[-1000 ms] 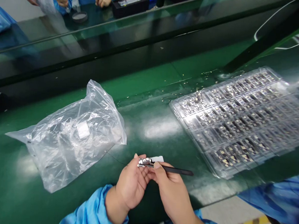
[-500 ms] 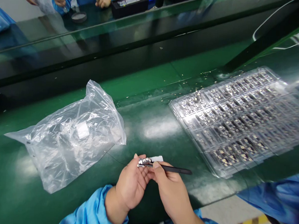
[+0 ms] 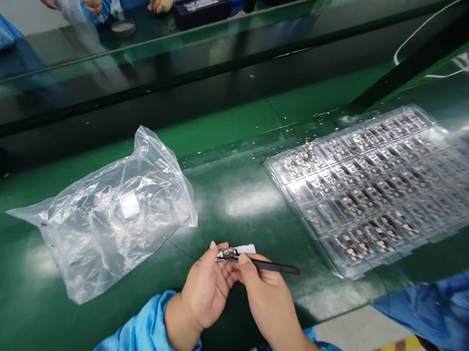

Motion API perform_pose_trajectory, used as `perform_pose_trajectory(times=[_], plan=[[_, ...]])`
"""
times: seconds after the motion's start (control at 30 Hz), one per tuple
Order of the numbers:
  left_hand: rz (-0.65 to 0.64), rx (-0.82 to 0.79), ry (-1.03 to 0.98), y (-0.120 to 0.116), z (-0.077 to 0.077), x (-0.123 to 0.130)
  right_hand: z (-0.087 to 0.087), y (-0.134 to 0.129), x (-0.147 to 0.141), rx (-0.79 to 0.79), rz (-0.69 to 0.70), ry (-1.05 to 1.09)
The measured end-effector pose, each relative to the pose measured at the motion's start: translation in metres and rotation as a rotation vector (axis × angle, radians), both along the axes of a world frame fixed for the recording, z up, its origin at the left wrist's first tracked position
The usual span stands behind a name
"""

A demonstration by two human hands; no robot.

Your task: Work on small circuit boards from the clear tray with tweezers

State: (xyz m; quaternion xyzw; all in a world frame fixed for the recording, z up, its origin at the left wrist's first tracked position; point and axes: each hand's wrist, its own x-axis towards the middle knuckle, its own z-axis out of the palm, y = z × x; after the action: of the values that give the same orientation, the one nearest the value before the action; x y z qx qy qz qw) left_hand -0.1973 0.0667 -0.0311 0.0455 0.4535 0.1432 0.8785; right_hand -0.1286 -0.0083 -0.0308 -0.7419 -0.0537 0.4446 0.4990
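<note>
Plastic bag: clear, crumpled, lying on the green bench mat, left of the hands;
Left hand: palm turned inward, fingers pressed together and curled, holding a small circuit board at the fingertips;
Right hand: thumb and fingers pinching black tweezers, tips at the board; contact probably, too small to confirm;
Blister tray: clear, rows of boards, right of the hands.

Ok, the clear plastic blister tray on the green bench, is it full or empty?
The clear plastic blister tray is full: row after row of pockets hold small dark boards with gold pads.
</note>
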Motion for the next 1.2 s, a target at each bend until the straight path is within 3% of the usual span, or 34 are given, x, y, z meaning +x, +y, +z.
perform_pose_trajectory(times=[0.2, 0.33, 0.73, 0.93, 1.2], plan=[[0.007, -0.002, -0.003, 0.0, 0.0, 0.001, 0.003, 0.001, -0.001, -0.043, 0.043, -0.115], [0.007, -0.015, 0.031, 0.0, 0.001, 0.0, -0.002, -0.001, -0.006, 0.013, 0.041, -0.202], [0.009, -0.044, 0.073, 0.002, 0.003, 0.001, -0.015, -0.01, -0.021, 0.211, 0.14, -0.848], [-0.025, -0.041, 0.11, 0.002, 0.004, 0.002, -0.018, -0.014, -0.023, 0.233, 0.212, -0.87], [-0.018, -0.033, 0.063, 0.001, 0.006, 0.001, -0.018, -0.019, -0.024, 0.235, 0.16, -0.948]])
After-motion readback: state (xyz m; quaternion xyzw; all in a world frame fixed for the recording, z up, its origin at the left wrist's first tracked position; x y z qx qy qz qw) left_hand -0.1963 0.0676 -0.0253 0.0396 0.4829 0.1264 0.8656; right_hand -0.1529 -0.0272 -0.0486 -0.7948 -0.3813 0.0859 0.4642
